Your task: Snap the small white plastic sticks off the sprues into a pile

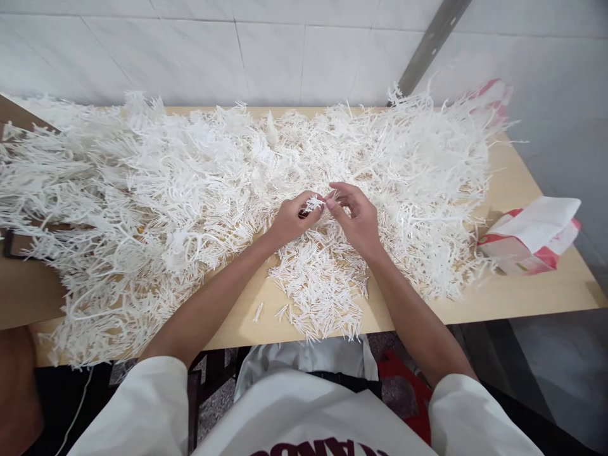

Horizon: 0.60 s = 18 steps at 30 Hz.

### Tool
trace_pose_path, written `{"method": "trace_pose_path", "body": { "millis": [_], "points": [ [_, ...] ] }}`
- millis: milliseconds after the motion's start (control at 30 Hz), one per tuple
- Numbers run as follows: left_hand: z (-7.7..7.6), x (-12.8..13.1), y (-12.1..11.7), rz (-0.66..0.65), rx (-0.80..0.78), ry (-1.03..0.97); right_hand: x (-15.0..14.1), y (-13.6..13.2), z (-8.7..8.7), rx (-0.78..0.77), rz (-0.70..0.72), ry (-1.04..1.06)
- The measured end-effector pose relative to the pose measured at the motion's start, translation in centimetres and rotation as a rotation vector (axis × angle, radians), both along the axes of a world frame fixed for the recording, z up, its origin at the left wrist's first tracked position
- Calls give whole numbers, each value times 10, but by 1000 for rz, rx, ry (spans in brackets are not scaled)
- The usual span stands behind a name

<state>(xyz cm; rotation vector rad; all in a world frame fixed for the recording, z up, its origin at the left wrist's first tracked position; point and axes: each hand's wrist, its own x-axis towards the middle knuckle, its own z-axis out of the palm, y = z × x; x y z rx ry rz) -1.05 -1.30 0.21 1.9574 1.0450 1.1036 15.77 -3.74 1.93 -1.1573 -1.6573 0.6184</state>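
Observation:
A small white branched plastic piece (314, 203) is pinched between both hands above the middle of the wooden table (522, 297). My left hand (292, 220) grips its left end with curled fingers. My right hand (356, 216) pinches its right end with thumb and forefinger, the other fingers loosely bent. Directly below the hands lies a heap of short white plastic sprigs (320, 288) that reaches the table's front edge. A large tangled mass of long white branched plastic strips (156, 190) covers most of the table behind and to the left.
A red-and-white bag (529, 235) lies at the table's right side. More of the white strips (427, 164) pile up at the back right against the tiled wall. A grey metal bar (430, 45) leans in the corner. A dark strap (14, 244) shows at the far left.

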Motion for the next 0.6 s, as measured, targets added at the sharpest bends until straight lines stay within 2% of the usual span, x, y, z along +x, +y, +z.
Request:
{"method": "trace_pose_path", "body": {
  "millis": [133,267,500,600],
  "points": [
    [-7,0,2,-4,83,121,3,1,-5,133,-90,-126],
    [-14,-1,4,34,179,248,5,2,-6,235,-54,-286],
    [-17,-1,0,72,302,348,12,5,2,39,49,-500],
    [-16,2,-2,62,301,356,13,4,3,78,69,-645]
  ]
}}
